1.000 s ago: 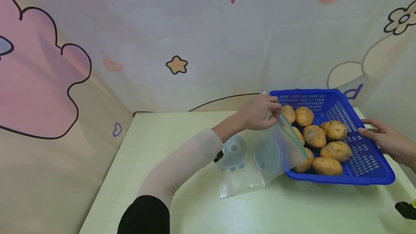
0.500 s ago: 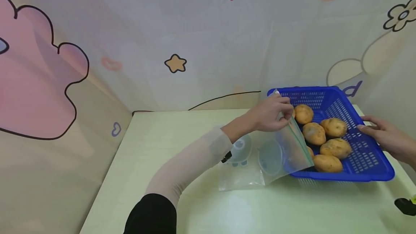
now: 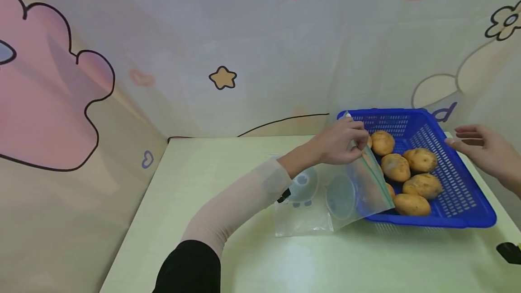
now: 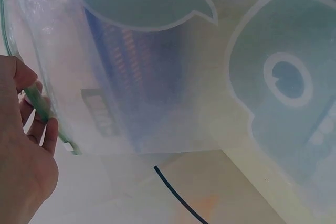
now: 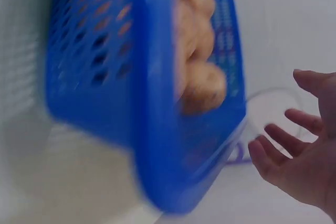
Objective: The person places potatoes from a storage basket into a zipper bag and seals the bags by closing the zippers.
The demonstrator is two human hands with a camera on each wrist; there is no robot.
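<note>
My left hand pinches the green zip edge of a translucent zip bag printed with pale blue shapes. In the left wrist view, fingers and thumb close on that green strip, near its white slider. The bag's mouth overlaps the left side of a blue plastic basket, which holds several potatoes. My right hand is beside the basket's right rim, fingers spread and holding nothing. In the right wrist view the right hand is apart from the rim. The bag covers some potatoes.
A pale green table bears the basket at its right side. Behind it hangs a printed cloth backdrop. A dark object shows at the right edge, its kind unclear.
My left hand has moved right, drawing the bag's mouth farther over the potatoes. My right hand has let go of the basket's right rim and lifted slightly.
</note>
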